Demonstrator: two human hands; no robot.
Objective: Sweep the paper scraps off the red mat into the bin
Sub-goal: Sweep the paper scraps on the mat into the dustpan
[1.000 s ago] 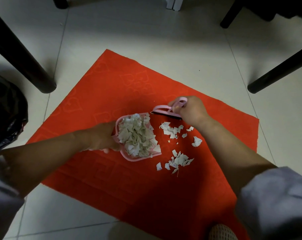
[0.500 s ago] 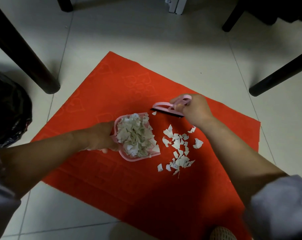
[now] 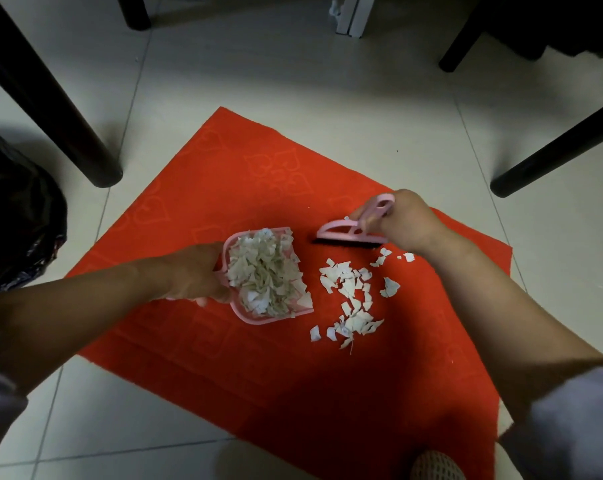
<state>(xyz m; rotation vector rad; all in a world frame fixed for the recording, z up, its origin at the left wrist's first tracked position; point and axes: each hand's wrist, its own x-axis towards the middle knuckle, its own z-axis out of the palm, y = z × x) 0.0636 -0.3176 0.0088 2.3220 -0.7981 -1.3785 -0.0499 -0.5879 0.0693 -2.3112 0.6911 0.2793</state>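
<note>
A red mat (image 3: 224,188) lies on the tiled floor. My left hand (image 3: 196,275) grips the handle of a pink dustpan (image 3: 244,315) heaped with white paper scraps. A loose trail of paper scraps (image 3: 352,296) lies on the mat just right of the pan's open edge. My right hand (image 3: 404,220) holds a small pink brush (image 3: 345,232) with dark bristles, set on the mat above the loose scraps. The bin with a black bag (image 3: 16,216) stands at the left edge, off the mat.
Dark furniture legs stand on the tiles at upper left (image 3: 51,109), top centre (image 3: 134,12) and right (image 3: 552,150). A white object (image 3: 348,15) stands at the top. A foot in a mesh shoe (image 3: 435,465) rests at the mat's near edge.
The brush has stayed above the loose scraps while the scraps spread into a longer trail beside the pan. The dustpan and my left hand have barely moved.
</note>
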